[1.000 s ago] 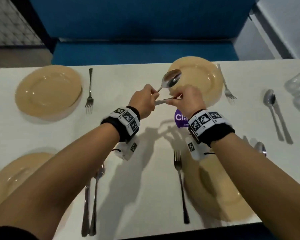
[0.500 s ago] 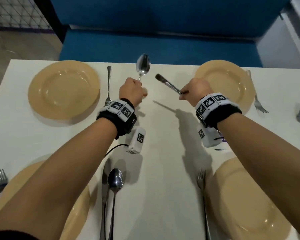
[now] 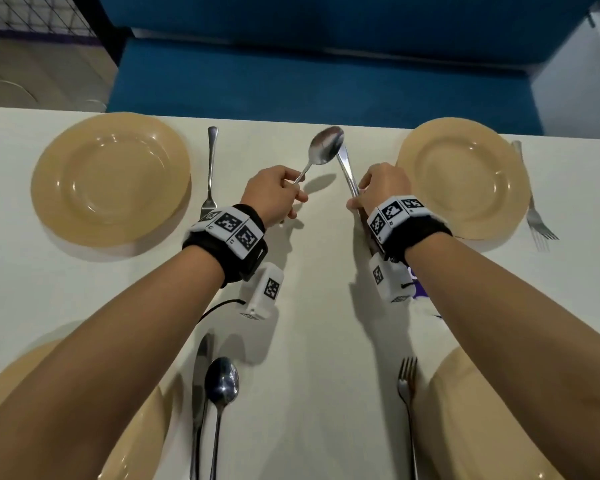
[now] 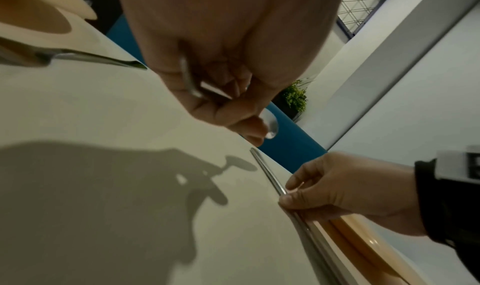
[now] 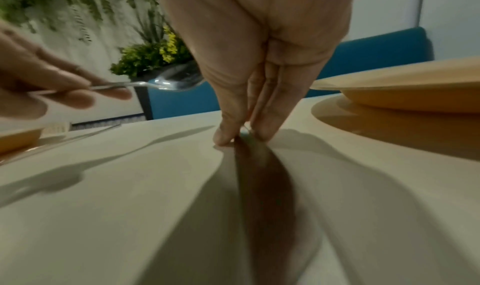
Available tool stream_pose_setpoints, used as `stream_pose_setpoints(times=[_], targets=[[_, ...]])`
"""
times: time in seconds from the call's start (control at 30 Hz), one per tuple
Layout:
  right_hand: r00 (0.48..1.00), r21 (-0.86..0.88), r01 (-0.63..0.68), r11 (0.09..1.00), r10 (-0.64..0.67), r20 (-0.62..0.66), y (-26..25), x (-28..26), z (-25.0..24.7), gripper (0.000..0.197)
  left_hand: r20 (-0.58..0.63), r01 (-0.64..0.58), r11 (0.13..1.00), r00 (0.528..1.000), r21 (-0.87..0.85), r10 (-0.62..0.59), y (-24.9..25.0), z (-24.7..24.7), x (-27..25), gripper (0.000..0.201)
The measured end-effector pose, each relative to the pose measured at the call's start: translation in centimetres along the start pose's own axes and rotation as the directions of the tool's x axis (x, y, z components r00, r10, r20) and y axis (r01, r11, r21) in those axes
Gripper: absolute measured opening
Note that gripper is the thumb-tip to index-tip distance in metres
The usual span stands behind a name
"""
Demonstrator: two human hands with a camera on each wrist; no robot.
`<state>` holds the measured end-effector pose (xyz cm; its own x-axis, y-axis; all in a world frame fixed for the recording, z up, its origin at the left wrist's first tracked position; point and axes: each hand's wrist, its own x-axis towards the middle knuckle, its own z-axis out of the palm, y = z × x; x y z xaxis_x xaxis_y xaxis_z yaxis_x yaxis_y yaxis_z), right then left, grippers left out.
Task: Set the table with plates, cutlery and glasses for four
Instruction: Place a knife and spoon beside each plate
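Above the table (image 3: pixel 309 375), left hand (image 3: pixel 274 195) tilts spoon (image 3: pixel 324 147).

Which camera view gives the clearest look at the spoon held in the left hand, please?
The head view: the spoon shows its whole bowl and neck above the left hand, over the table. The right wrist view shows its bowl and part of the handle, blurred. The left wrist view shows only slivers between the fingers.

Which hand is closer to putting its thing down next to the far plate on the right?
Probably the right hand. It pinches the knife low on the table, right beside the far right plate. The left hand holds its spoon raised, farther from that plate.
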<state>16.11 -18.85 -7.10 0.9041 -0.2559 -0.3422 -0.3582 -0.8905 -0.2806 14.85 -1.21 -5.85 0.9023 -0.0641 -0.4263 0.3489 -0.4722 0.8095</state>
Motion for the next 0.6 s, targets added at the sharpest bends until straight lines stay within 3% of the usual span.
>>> stream_pose_setpoints(times=[0.1,0.17,0.23,0.33,0.4,0.47,0.53,0.6], targets=[[0.953,0.131,0.234,0.963,-0.200,-0.229,-0.7,-0.9,0.3,0.029,0.003,-0.015,0.999,1.000,0.047,0.015,0.0,-0.3,0.3,0.012],[0.839,0.147,0.493,0.857,-0.424,-0.341,-1.9,-1.4,0.3,0.032,-0.006,-0.049,0.994,0.999,0.100,0.050,0.2,-0.5,0.3,0.010],[0.746,-0.031,0.626,0.779,-0.609,-0.269,-3.0,-1.4,0.0,0.032,-0.015,-0.110,0.980,0.993,0.167,0.114,0.6,-0.8,0.2,0.008],[0.749,-0.322,0.626,0.710,-0.662,-0.003,-4.1,-1.0,-1.2,0.025,-0.039,-0.148,0.971,0.987,0.188,0.158,1.3,-1.4,0.1,0.009],[0.774,-0.324,0.597,0.734,-0.634,-0.009,-4.2,-0.8,-1.9,0.023,-0.099,-0.118,0.991,0.987,0.068,0.125,1.5,-2.1,0.3,0.010],[0.822,-0.244,0.532,0.811,-0.564,-0.081,-3.9,-0.3,-2.3,0.022,-0.165,-0.122,0.967,0.983,-0.224,0.086,1.7,-2.7,0.5,0.014],[0.879,-0.089,0.449,0.889,-0.458,-0.133,-3.6,-0.1,-2.7,0.019,-0.189,-0.169,0.860,0.978,-0.482,0.087,2.1,-2.8,0.6,0.010],[0.901,0.165,0.429,0.888,-0.407,-0.150,-3.7,-0.5,-3.0,0.018,-0.167,-0.180,0.806,0.981,-0.564,0.102,2.5,-2.3,0.9,0.003]])
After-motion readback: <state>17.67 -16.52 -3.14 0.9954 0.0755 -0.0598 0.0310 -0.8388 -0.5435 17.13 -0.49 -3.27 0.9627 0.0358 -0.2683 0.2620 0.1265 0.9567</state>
